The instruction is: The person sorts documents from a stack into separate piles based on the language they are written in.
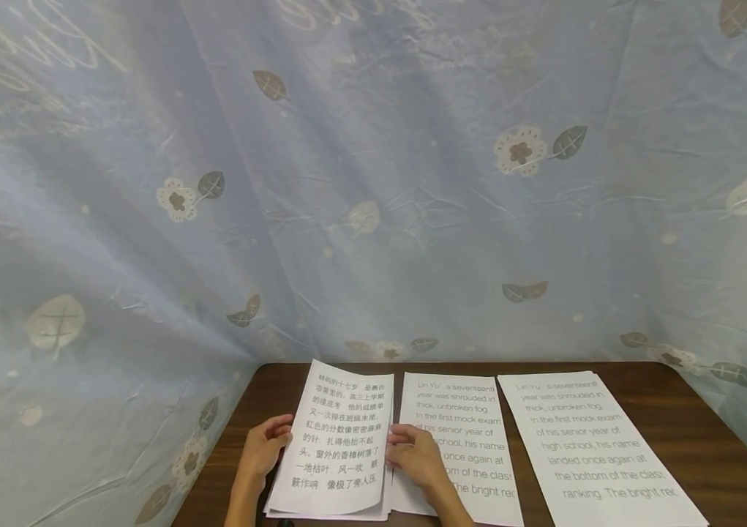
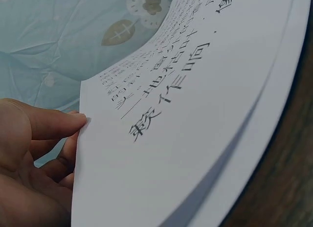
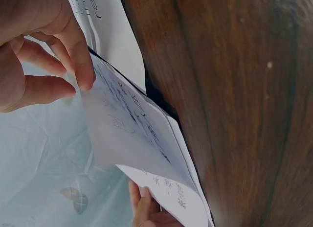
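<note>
A sheet of paper (image 1: pixel 336 446) printed with Chinese characters lies uppermost on a small paper stack (image 1: pixel 389 505), lifted and bowed at its edges. My left hand (image 1: pixel 261 450) pinches this sheet at its left edge. In the left wrist view the thumb (image 2: pixel 58 123) meets the paper's edge, and the other fingers curl behind it. My right hand (image 1: pixel 419 457) is at the right edge of the sheet. In the right wrist view its index finger (image 3: pixel 83 65) touches the paper, while the thumb (image 3: pixel 49 89) stands a little apart from it.
Right of the stack lies a sheet with English text (image 1: pixel 459 410), partly beneath my right hand. Farther right is another English-text pile (image 1: pixel 584 439). All rest on a dark wooden table (image 1: pixel 696 432). Behind hangs a pale blue curtain (image 1: pixel 413 256) with leaves and flowers.
</note>
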Demonstrator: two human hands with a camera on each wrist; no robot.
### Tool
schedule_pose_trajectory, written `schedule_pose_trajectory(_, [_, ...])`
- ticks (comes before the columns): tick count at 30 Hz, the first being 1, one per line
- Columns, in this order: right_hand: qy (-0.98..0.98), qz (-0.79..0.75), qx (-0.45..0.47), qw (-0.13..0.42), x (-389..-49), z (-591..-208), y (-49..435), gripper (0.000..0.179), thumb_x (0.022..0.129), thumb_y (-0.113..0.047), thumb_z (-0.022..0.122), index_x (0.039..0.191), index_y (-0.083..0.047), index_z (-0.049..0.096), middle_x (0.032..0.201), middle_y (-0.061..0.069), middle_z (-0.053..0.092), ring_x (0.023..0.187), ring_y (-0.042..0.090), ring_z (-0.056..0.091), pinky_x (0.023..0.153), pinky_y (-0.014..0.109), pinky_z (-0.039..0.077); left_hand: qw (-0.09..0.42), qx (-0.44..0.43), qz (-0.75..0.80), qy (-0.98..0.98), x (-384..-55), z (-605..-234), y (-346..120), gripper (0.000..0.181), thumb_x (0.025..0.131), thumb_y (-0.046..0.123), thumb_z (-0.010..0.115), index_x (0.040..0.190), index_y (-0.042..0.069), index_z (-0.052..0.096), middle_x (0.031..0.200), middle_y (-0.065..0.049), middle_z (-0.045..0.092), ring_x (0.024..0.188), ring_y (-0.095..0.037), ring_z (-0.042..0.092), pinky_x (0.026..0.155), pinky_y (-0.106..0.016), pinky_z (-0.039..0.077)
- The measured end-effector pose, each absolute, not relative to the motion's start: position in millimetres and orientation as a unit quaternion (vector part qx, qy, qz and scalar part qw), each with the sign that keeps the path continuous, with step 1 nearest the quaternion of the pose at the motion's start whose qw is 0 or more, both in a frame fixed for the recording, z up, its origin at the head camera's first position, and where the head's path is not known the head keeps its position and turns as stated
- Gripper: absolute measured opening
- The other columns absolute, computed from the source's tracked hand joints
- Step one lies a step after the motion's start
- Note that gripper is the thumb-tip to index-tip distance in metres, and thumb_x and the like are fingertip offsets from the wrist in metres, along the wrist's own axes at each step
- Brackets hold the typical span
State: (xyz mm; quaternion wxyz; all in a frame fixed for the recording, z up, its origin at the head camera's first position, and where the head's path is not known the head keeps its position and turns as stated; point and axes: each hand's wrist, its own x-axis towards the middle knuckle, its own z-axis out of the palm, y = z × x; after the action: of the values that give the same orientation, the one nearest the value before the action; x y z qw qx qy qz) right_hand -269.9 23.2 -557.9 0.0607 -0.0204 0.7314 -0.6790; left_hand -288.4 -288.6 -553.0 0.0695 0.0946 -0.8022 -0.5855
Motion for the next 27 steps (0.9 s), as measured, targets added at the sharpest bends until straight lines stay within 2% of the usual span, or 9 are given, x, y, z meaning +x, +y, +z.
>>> schedule_pose_trajectory(8, [0.753, -0.656, -0.02, 0.052, -269.3, -556.9, 25.8, 0.05, 0.089, -0.002, 0.071, 0.137, 0.01, 0.064, 0.121, 0.019, 0.073, 0.1, 0.021, 0.075, 0.082, 0.032, 0.066, 0.084, 0.098, -0.556, -0.821, -287.7, -553.6, -291.0, 0.036, 0.097, -0.003, 0.064, 0.133, -0.01, 0.067, 0.11, -0.021, 0.072, 0.09, -0.018, 0.064, 0.068, -0.024, 0.051])
schedule_pose_trajectory(16, [0.771, -0.635, -0.013, 0.047, -268.1, -555.5, 30.0, 0.043, 0.092, -0.007, 0.072, 0.133, 0.007, 0.067, 0.117, 0.016, 0.074, 0.096, 0.018, 0.075, 0.081, 0.03, 0.066, 0.111, 0.116, -0.504, -0.849, -286.8, -552.9, -293.0, 0.033, 0.098, 0.008, 0.069, 0.128, -0.007, 0.071, 0.102, -0.016, 0.077, 0.077, -0.016, 0.066, 0.058, -0.027, 0.053])
schedule_pose_trajectory(27, [0.78, -0.625, -0.008, 0.034, -270.5, -554.9, 43.0, 0.042, 0.094, -0.012, 0.073, 0.131, 0.006, 0.069, 0.112, 0.012, 0.075, 0.094, 0.016, 0.074, 0.078, 0.032, 0.066, 0.094, 0.112, -0.521, -0.841, -286.2, -545.6, -286.1, 0.035, 0.101, 0.01, 0.069, 0.131, -0.006, 0.069, 0.105, -0.017, 0.075, 0.082, -0.021, 0.068, 0.061, -0.028, 0.057])
